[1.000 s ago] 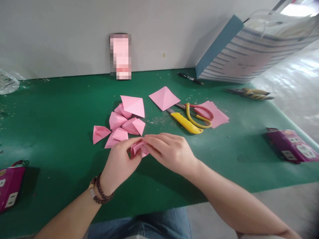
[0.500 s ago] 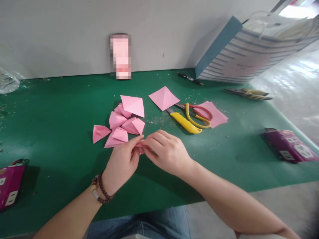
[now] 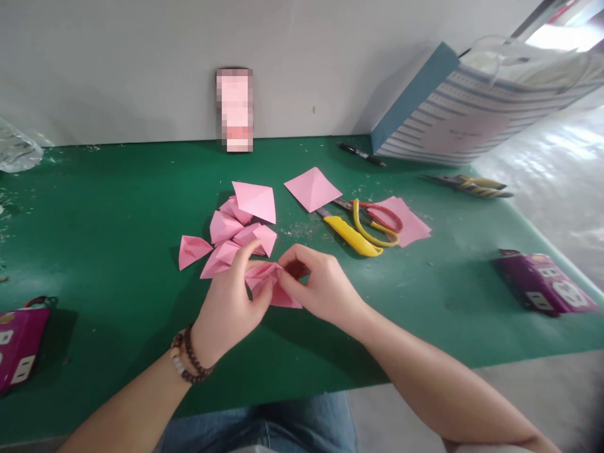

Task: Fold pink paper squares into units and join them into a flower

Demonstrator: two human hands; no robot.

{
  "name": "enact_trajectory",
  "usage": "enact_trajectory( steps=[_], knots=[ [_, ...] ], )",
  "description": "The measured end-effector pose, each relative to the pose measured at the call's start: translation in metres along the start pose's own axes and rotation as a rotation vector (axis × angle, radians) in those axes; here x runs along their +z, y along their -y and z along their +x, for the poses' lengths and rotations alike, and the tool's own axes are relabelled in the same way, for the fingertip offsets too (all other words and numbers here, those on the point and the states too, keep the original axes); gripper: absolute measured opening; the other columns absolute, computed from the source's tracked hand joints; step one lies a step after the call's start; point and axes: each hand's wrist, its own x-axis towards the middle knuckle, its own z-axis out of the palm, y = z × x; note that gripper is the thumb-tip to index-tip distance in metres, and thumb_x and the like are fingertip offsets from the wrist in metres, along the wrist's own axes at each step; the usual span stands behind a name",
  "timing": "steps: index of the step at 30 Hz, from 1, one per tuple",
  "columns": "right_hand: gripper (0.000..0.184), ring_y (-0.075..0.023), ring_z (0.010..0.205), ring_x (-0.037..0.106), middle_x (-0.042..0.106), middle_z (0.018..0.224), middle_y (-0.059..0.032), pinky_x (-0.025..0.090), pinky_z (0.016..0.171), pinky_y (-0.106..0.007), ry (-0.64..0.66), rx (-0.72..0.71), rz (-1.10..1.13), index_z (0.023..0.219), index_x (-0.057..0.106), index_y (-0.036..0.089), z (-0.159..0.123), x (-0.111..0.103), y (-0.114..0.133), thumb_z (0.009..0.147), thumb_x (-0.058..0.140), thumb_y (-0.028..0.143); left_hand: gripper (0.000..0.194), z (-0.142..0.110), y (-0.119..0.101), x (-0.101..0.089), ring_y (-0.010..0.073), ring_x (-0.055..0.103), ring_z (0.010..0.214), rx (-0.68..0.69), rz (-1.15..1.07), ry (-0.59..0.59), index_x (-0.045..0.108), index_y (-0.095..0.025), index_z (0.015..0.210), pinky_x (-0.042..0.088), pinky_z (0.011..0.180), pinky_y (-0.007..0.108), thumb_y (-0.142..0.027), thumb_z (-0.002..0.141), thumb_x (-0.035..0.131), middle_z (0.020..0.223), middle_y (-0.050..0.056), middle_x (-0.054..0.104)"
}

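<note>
Both hands pinch a folded piece of pink paper (image 3: 277, 288) at the front of the green table. My left hand (image 3: 229, 308) grips its left side, and a beaded bracelet circles that wrist. My right hand (image 3: 321, 283) holds its right side between thumb and fingers. Just beyond my left hand lies a heap of folded pink paper pieces (image 3: 240, 226). A flat creased pink square (image 3: 313, 189) lies to the right of the heap. Yellow-and-red scissors (image 3: 377, 221) and a yellow craft knife (image 3: 348, 235) lie beyond my right hand.
A loose pink sheet (image 3: 408, 220) lies under the scissors' right side. Paper scraps dot the green table (image 3: 117, 189). Along the back are a black pen (image 3: 362, 153) and a striped paper bag (image 3: 453, 119). Purple printed boxes (image 3: 542, 283) sit at both sides.
My hands have moved slightly apart, and more of the pink paper shows between them, with a point sticking out toward the lower right. The view has shifted slightly.
</note>
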Motion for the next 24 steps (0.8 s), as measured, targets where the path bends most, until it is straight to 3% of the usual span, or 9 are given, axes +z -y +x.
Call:
enact_trajectory(
  steps=[3,5,9,12,16,24],
  knots=[
    [0.005,-0.0108,0.056,0.056,0.061,0.067,0.0018,0.046,0.052,-0.023,0.019,0.079,0.086,0.077,0.054,0.020,0.0023,-0.0004,0.0001,0.082,0.053,0.019,0.013,0.0017,-0.0013,-0.0023,0.0171,0.069,0.079,-0.067,-0.056,-0.081,0.056,-0.018,0.098,0.056,0.065,0.026,-0.024,0.087,0.056,0.092,0.006,0.069],
    [0.004,-0.0104,0.058,0.056,0.061,0.072,0.0016,0.046,0.053,-0.023,0.042,0.088,0.107,0.083,0.054,0.020,0.0032,-0.0001,-0.0003,0.080,0.054,0.017,0.006,0.0018,-0.0014,-0.0033,0.0150,0.068,0.070,-0.076,-0.061,-0.053,0.055,-0.018,0.090,0.054,0.059,0.024,-0.024,0.088,0.055,0.084,0.004,0.068],
    [0.014,-0.0111,0.065,0.057,0.062,0.081,0.0004,0.049,0.061,-0.025,0.105,0.078,0.149,0.087,0.057,0.020,0.0049,-0.0002,-0.0024,0.076,0.053,0.012,0.007,0.0011,-0.0001,-0.0026,0.0159,0.069,0.072,-0.059,-0.052,0.030,0.056,-0.019,0.095,0.055,0.062,0.025,-0.020,0.088,0.053,0.086,0.004,0.069],
    [0.007,-0.0112,0.062,0.056,0.060,0.076,0.0006,0.048,0.058,-0.025,0.104,0.133,0.217,0.080,0.057,0.019,0.0064,-0.0008,-0.0046,0.076,0.054,0.014,0.015,0.0019,0.0021,-0.0010,0.0172,0.069,0.081,-0.106,-0.168,-0.014,0.054,-0.019,0.100,0.057,0.069,0.027,-0.021,0.086,0.059,0.092,0.005,0.069],
    [0.007,-0.0106,0.055,0.056,0.055,0.065,0.0048,0.046,0.052,-0.024,0.126,0.228,0.408,0.080,0.050,0.020,0.0073,-0.0004,-0.0065,0.077,0.055,0.017,0.007,0.0041,0.0047,-0.0013,0.0160,0.067,0.076,-0.159,-0.242,0.002,0.058,-0.019,0.088,0.056,0.066,0.026,-0.024,0.085,0.060,0.084,0.003,0.067],
    [0.010,-0.0059,0.052,0.049,0.050,0.069,0.0066,0.042,0.048,-0.019,0.173,0.234,0.656,0.081,0.049,0.020,0.0076,0.0047,-0.0096,0.075,0.055,0.014,0.005,0.0051,0.0035,-0.0015,0.0144,0.064,0.075,-0.136,-0.290,-0.014,0.063,-0.020,0.083,0.056,0.067,0.025,-0.017,0.081,0.060,0.081,0.001,0.067]
  ],
)
